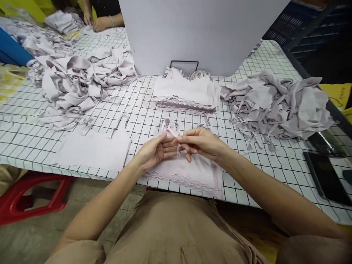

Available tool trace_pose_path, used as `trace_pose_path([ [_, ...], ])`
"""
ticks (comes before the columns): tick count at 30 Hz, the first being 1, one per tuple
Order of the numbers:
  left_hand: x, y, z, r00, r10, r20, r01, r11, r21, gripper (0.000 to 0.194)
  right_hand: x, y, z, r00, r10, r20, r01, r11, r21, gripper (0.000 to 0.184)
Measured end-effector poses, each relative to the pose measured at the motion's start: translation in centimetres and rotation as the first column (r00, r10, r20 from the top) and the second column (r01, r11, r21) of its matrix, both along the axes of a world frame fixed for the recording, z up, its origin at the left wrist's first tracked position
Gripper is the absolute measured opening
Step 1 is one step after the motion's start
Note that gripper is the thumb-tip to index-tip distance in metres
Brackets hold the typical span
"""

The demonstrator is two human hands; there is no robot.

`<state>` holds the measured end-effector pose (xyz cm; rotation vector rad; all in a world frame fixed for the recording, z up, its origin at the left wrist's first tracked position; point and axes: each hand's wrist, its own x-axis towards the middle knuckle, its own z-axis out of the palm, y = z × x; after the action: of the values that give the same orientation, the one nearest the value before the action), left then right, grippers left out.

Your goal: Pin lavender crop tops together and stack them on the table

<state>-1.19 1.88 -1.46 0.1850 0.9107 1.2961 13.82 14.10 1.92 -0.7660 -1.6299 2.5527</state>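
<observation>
My left hand [156, 150] and my right hand [200, 143] meet over a small stack of pale lilac garments [192, 176] at the table's near edge. Both pinch a thin lilac strap [178, 146] between their fingertips. Behind the fingers lies a bundle of straps [169, 126] belonging to the same stack. A single flat lilac top [95, 148] lies to the left of my left hand.
A neat folded stack [187, 93] sits further back, before a grey board [203, 33]. Loose fabric heaps lie at left [74, 80] and right [280, 102]. A dark phone [327, 176] rests at the right edge. Another person's hands [99, 22] work at far left. Red stool [30, 198] below.
</observation>
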Motion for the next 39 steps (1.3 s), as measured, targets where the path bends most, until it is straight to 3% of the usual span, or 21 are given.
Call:
trace_pose_path([
  [3, 0.2, -1.2, 0.2, 0.999, -0.032, -0.017, 0.032, 0.998, 0.044, 0.032, -0.7, 0.9, -0.2, 0.998, -0.07, 0.012, 0.07, 0.998, -0.008, 0.026],
  [10, 1.1, -2.0, -0.2, 0.962, 0.056, -0.266, -0.046, 0.998, 0.042, 0.025, -0.9, 1.3, -0.7, 0.99, -0.137, 0.039, 0.136, 0.99, 0.026, 0.033],
  [12, 1.2, -2.2, -0.4, 0.945, 0.077, -0.317, -0.061, 0.996, 0.059, 0.026, -0.7, 1.5, -1.0, 0.988, -0.149, 0.048, 0.144, 0.985, 0.1, 0.034],
  [14, 1.2, -2.3, -0.5, 0.924, 0.098, -0.369, -0.068, 0.993, 0.096, 0.025, -0.4, 1.6, -1.2, 0.987, -0.151, 0.052, 0.13, 0.949, 0.287, 0.034],
  [15, 1.2, -2.4, -0.5, 0.914, 0.106, -0.392, -0.068, 0.992, 0.109, 0.024, -0.3, 1.6, -1.3, 0.984, -0.176, 0.034, 0.143, 0.885, 0.443, 0.033],
  [16, 1.3, -2.5, -0.4, 0.904, 0.11, -0.413, -0.068, 0.991, 0.114, 0.023, -0.1, 1.5, -1.4, 0.98, -0.2, -0.014, 0.166, 0.773, 0.612, 0.031],
  [18, 1.3, -2.6, -0.2, 0.881, 0.115, -0.46, -0.074, 0.992, 0.106, 0.022, 0.1, 1.1, -1.6, 0.976, -0.144, -0.164, 0.214, 0.476, 0.853, 0.029],
  [19, 1.3, -2.6, 0.0, 0.864, 0.125, -0.487, -0.084, 0.991, 0.105, 0.021, 0.2, 0.8, -1.6, 0.973, -0.053, -0.225, 0.229, 0.363, 0.903, 0.031],
  [20, 1.3, -2.6, 0.2, 0.842, 0.142, -0.52, -0.097, 0.989, 0.113, 0.02, 0.2, 0.5, -1.7, 0.966, 0.059, -0.253, 0.224, 0.303, 0.926, 0.033],
  [21, 1.4, -2.5, 0.4, 0.815, 0.163, -0.556, -0.108, 0.986, 0.13, 0.018, 0.1, 0.2, -1.8, 0.953, 0.165, -0.256, 0.202, 0.287, 0.937, 0.031],
  [23, 1.4, -2.5, 0.7, 0.755, 0.202, -0.624, -0.118, 0.978, 0.174, 0.016, -0.1, -0.3, -1.9, 0.933, 0.26, -0.247, 0.168, 0.293, 0.941, 0.022],
  [26, 1.3, -2.5, 0.8, 0.672, 0.218, -0.708, -0.097, 0.973, 0.208, 0.016, -0.6, -0.4, -2.1, 0.944, 0.197, -0.264, 0.196, 0.308, 0.931, 0.013],
  [28, 1.0, -2.5, 0.5, 0.578, 0.228, -0.783, -0.071, 0.971, 0.229, 0.016, -0.8, -0.3, -2.2, 0.949, 0.145, -0.281, 0.223, 0.324, 0.919, 0.01],
  [31, 0.2, -2.5, -0.5, 0.305, 0.242, -0.921, -0.013, 0.968, 0.25, 0.011, -0.9, 0.2, -2.3, 0.954, 0.067, -0.291, 0.243, 0.392, 0.887, 0.009],
  [33, -0.4, -2.5, -1.4, 0.085, 0.171, -0.982, 0.046, 0.983, 0.176, 0.016, -0.9, 0.5, -2.5, 0.96, 0.01, -0.279, 0.244, 0.458, 0.855, 0.009],
  [35, -0.7, -2.4, -2.1, -0.084, 0.07, -0.994, 0.087, 0.994, 0.063, 0.025, -0.9, 0.7, -2.8, 0.967, -0.023, -0.255, 0.23, 0.51, 0.829, 0.009],
  [37, -0.8, -2.5, -2.6, -0.173, 0.01, -0.985, 0.093, 0.996, -0.006, 0.026, -0.9, 0.8, -3.1, 0.976, -0.021, -0.218, 0.196, 0.535, 0.822, 0.008],
  [39, -0.7, -2.5, -2.8, -0.202, -0.005, -0.979, 0.081, 0.996, -0.021, 0.025, -1.1, 0.7, -3.4, 0.983, -0.013, -0.181, 0.159, 0.539, 0.827, 0.006],
])
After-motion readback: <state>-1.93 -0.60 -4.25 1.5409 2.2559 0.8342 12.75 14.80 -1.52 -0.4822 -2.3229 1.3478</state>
